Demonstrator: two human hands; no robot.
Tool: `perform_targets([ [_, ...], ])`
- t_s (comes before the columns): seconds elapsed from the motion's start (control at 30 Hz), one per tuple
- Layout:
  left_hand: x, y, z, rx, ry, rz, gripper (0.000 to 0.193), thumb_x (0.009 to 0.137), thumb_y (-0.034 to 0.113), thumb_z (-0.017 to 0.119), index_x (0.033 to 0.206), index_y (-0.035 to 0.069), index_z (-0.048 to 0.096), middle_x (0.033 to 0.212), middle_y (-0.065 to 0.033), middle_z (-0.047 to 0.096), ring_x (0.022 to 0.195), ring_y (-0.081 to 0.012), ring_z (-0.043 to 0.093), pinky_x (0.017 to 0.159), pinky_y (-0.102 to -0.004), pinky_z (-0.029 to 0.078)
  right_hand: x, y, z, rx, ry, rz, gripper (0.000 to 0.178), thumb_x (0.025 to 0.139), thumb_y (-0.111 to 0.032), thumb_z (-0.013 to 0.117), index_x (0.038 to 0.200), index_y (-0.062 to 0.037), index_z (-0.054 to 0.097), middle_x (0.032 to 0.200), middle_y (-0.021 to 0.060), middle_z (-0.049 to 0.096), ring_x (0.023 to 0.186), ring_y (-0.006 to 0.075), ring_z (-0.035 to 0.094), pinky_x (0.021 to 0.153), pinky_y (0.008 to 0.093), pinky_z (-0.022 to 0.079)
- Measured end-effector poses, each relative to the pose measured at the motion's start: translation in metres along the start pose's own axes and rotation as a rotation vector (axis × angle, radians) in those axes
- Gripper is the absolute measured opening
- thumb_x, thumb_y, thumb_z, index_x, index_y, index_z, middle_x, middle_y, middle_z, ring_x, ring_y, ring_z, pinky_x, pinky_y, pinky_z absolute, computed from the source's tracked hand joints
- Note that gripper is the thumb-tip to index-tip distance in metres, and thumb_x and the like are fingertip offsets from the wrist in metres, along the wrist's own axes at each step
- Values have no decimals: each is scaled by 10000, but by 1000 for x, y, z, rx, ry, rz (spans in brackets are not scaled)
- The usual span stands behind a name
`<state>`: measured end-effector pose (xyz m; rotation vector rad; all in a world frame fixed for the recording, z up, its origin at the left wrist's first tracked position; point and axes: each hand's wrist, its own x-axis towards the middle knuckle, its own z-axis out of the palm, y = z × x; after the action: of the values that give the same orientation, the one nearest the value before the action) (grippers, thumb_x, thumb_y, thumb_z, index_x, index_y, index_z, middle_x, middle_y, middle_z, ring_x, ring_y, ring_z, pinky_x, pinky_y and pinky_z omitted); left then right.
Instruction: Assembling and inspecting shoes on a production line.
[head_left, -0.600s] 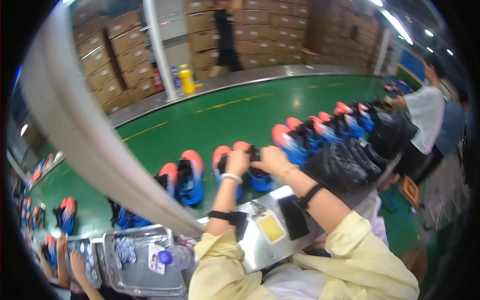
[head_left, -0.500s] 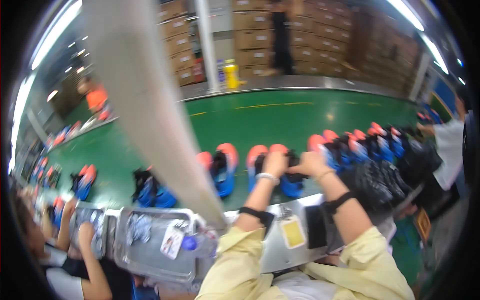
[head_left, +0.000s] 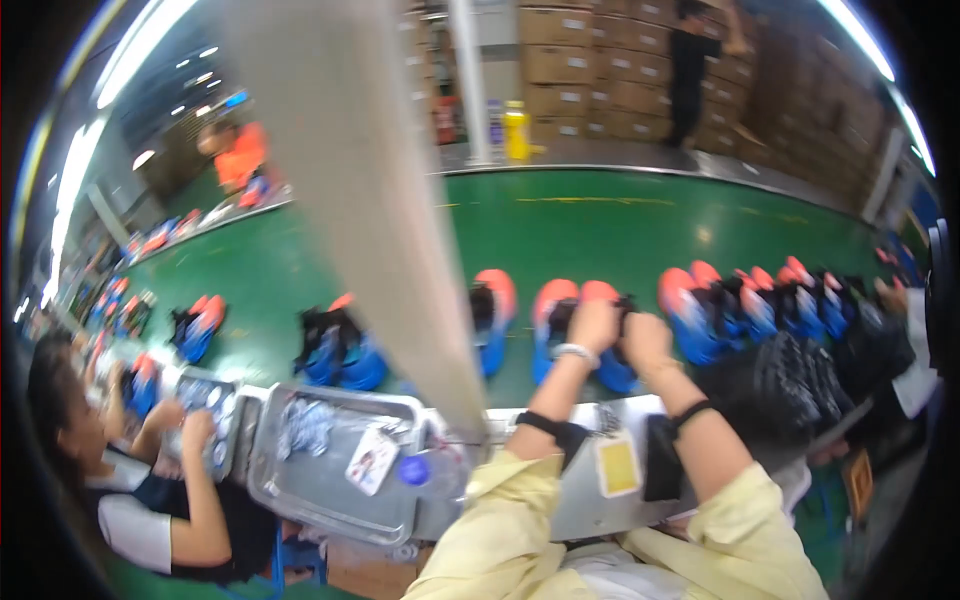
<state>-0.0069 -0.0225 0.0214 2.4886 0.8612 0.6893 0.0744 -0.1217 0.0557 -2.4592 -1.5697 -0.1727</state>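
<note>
A blue sneaker with a coral toe and black upper (head_left: 618, 372) stands on the green belt in front of me, partly covered by my hands. My left hand (head_left: 593, 328) is closed over its opening, fingers curled on the black upper. Close beside it, my right hand (head_left: 645, 340) is closed at the sneaker's right side by the black collar. The fingertips are mostly hidden, and blur hides finer detail. Touching this sneaker on the left is its matching sneaker (head_left: 548, 318), also toe away from me.
Several more sneakers (head_left: 690, 318) line the belt on the right, near black plastic bags (head_left: 790, 375). A pale post (head_left: 375, 200) crosses left of me. Below it are a clear tray (head_left: 262, 455) and a bottle (head_left: 440, 470). A co-worker (head_left: 150, 500) sits at left.
My view has swung slightly, shifting the scene to the right. My right hand has come nearer my left hand, its fingers more closed at the sneaker. Both hands remain at the same sneaker.
</note>
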Motion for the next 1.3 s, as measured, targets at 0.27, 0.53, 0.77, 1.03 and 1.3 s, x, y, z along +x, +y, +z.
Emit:
perform_targets([
  [0.27, -6, 12, -11, -215, 75, -110, 338, 924, 266, 518, 924, -28, 683, 909, -266, 657, 876, -428, 631, 787, -498, 485, 17, -7, 43, 82, -34, 175, 171, 841, -132, 582, 803, -45, 724, 829, 177, 709, 815, 311, 713, 707, 407, 581],
  [0.53, -21, 33, 0, -88, 140, -209, 364, 946, 288, 504, 1004, -30, 672, 895, -281, 657, 850, -451, 635, 767, -531, 486, 14, 4, 35, 272, -61, 172, 221, 826, -200, 608, 849, 0, 699, 868, 233, 691, 836, 367, 693, 734, 452, 568],
  [0.77, -11, 3, -7, -182, 173, -96, 284, 924, 236, 570, 1044, 4, 681, 900, -261, 671, 859, -420, 653, 786, -480, 501, -60, 11, -5, 528, 131, 62, 231, 858, -233, 618, 887, -17, 697, 898, 197, 690, 949, 348, 669, 775, 433, 547],
  [1.03, 4, 19, -7, -60, -219, -204, 755, 607, 128, 858, 1294, 53, 555, 1124, -176, 682, 1068, -296, 652, 957, -371, 496, -85, 49, 15, 706, -75, -169, 334, 874, -271, 627, 1128, -56, 590, 1178, 136, 608, 1307, 336, 457, 992, 442, 460],
  [1.3, -8, 14, 13, 46, -67, -150, 786, 597, 115, 865, 1308, 44, 539, 1058, -213, 681, 1004, -333, 660, 907, -411, 519, -90, 52, 11, 723, -143, -263, 466, 841, -263, 672, 1211, -27, 516, 1268, 164, 534, 1345, 343, 405, 989, 438, 470],
])
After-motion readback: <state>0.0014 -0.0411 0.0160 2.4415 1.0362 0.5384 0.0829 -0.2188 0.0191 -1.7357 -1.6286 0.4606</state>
